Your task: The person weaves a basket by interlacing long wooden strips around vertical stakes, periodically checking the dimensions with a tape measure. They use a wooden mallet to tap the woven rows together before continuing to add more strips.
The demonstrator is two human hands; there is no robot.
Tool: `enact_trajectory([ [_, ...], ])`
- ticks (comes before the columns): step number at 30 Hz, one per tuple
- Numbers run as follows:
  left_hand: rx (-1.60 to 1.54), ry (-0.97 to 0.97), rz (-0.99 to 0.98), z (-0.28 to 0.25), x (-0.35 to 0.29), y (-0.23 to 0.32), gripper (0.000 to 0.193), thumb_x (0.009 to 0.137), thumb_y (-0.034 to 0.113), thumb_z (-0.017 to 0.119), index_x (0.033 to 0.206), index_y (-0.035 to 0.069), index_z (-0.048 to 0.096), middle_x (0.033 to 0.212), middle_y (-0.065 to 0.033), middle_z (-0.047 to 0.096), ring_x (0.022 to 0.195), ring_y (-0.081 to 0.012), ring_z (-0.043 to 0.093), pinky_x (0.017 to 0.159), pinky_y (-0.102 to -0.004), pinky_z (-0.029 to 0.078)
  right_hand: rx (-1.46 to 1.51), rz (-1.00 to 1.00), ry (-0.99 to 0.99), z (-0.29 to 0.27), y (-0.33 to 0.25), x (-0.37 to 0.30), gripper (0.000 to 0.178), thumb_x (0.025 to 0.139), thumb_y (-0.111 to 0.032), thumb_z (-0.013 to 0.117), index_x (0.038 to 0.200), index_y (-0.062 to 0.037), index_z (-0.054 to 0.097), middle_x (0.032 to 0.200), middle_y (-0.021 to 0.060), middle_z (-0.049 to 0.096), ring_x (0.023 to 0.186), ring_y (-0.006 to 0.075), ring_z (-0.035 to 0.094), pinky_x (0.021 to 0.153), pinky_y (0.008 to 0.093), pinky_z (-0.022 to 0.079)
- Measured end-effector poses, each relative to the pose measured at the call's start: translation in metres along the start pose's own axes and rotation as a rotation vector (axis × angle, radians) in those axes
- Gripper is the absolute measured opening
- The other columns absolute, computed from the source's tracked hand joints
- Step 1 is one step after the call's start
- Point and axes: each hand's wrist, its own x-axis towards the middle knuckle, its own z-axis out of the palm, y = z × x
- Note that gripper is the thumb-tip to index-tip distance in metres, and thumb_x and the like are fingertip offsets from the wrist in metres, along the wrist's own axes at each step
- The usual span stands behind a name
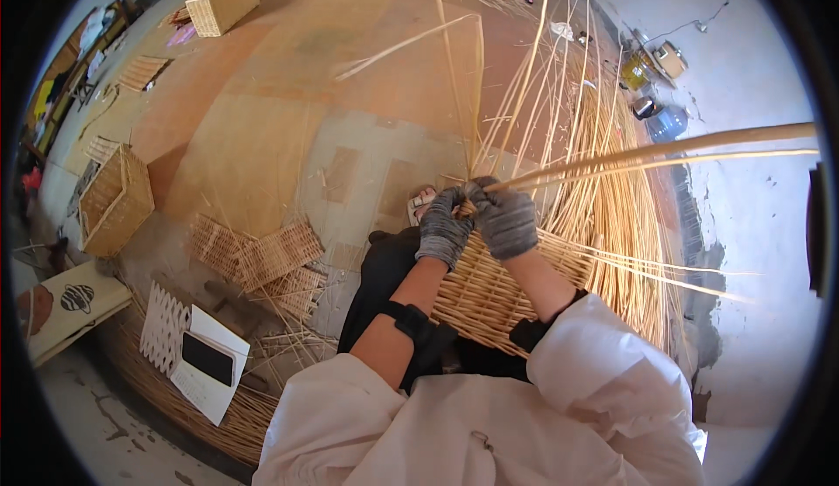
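Note:
A woven wicker panel (489,289) lies across my lap, with long loose wicker strands (603,161) running out from its far edge. My left hand (444,228), in a grey glove, is closed at the panel's far left corner, its fingers pinching the strands there. Close beside it, my right hand (505,222), also gloved in grey, grips strands at the same corner. Some of these strands rise upward and others stretch off to the right. The exact crossing between my fingertips is partly hidden by the gloves.
A thick bundle of wicker rods (625,224) lies on my right by the wall. To the left are several woven panels (280,254), a wicker basket (118,202) and a phone (208,357) on an open notebook. Another basket (223,3) stands far left.

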Motion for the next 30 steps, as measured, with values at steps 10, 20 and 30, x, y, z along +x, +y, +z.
enact_trajectory([
  [10,0.227,-0.181,0.068,-0.019,0.021,0.016,0.044,0.067,0.002,0.068,0.107,-0.001,0.051,0.101,-0.0091,0.056,0.089,-0.0179,0.053,0.08,-0.0255,0.045,1.577,1.07,0.275,0.007,0.101,-0.056,0.018,0.081,-0.015,0.057,0.093,-0.0022,0.057,0.086,0.0113,0.06,0.079,0.0209,0.06,0.064,0.028,0.053],
  [20,0.357,-0.428,-0.367,0.017,0.062,0.023,0.031,0.068,0.015,0.072,0.091,0.004,0.055,0.08,-0.0048,0.057,0.071,-0.014,0.05,0.067,-0.0221,0.045,0.245,0.317,-0.17,-0.023,0.184,0.004,0.021,0.085,-0.023,0.048,0.094,-0.0041,0.052,0.084,0.0098,0.058,0.073,0.0194,0.057,0.066,0.027,0.047],
  [30,0.113,-0.103,-0.268,0.013,0.018,0.044,0.032,0.07,0.004,0.067,0.099,0.0,0.054,0.085,-0.0059,0.059,0.077,-0.0138,0.055,0.068,-0.0246,0.047,1.357,0.451,0.515,-0.06,0.099,0.022,0.025,0.081,-0.016,0.053,0.1,-0.007,0.039,0.075,0.0045,0.051,0.062,0.0156,0.049,0.066,0.0341,0.048],
])
